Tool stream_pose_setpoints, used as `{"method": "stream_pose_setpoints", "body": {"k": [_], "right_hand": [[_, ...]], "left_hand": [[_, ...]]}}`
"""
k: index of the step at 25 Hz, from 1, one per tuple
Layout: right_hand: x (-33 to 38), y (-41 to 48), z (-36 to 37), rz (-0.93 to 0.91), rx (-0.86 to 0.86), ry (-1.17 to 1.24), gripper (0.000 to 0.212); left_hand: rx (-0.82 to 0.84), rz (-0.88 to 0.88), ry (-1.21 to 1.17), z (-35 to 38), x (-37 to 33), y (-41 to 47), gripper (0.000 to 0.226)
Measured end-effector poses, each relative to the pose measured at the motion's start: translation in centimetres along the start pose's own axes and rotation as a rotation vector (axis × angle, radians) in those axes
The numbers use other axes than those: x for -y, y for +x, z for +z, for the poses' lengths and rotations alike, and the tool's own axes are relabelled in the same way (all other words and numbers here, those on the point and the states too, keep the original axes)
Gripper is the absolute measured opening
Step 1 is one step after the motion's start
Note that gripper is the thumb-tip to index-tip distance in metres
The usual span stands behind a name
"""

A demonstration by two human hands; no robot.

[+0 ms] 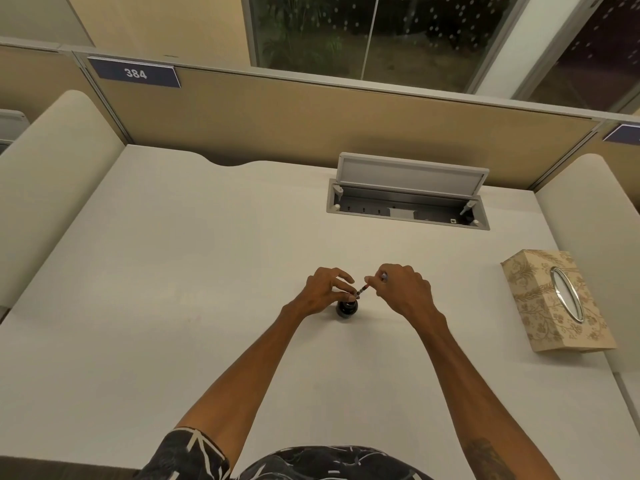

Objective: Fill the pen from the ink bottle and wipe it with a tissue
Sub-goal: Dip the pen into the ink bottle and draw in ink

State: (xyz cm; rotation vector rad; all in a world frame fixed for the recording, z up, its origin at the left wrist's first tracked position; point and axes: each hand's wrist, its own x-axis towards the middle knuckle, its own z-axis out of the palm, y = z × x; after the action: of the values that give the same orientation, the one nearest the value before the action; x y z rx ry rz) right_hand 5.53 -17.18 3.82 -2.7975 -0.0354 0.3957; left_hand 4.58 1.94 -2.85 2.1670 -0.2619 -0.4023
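Head view: ink bottle (347, 309) upright on white desk (173, 271), just below frame centre. Left hand (323, 292) at its 10 o'clock, fingertips pinched at the bottle neck. Right hand (403, 289) at its 2 o'clock, closed round the pen (363, 289), which slants down, tip at the bottle mouth. Tissue box (554, 301) at 3 o'clock, well apart; open cable tray (408, 202) at 12

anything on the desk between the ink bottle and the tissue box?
Only the right hand and forearm cross above it. The desk between ink bottle and tissue box is bare in the head view.
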Motion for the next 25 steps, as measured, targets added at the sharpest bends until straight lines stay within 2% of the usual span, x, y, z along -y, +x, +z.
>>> {"method": "stream_pose_setpoints", "body": {"k": [4,8,12,17,21,25], "right_hand": [[-0.31,0.12,-0.11,-0.021,0.029,-0.013,0.006],[0.12,0.01,-0.08,0.002,0.025,-0.015,0.020],[-0.15,0.17,-0.08,-0.015,0.012,0.003,0.008],[0.02,0.08,0.18,0.011,0.024,-0.001,0.029],[-0.08,0.27,0.01,-0.015,0.042,0.010,0.011],[0.34,0.18,0.18,0.005,0.018,-0.018,0.021]], "left_hand": [[0.007,-0.006,-0.004,-0.06,0.01,0.12,0.017],[0.013,-0.012,-0.001,0.01,0.09,0.05,0.018],[0.017,-0.014,0.009,-0.02,0.02,0.23,0.018],[0.015,0.000,0.019,0.00,0.10,0.16,0.018],[0.006,-0.016,0.011,-0.02,-0.02,0.26,0.018],[0.005,-0.014,0.016,0.00,-0.05,0.16,0.018]]}}
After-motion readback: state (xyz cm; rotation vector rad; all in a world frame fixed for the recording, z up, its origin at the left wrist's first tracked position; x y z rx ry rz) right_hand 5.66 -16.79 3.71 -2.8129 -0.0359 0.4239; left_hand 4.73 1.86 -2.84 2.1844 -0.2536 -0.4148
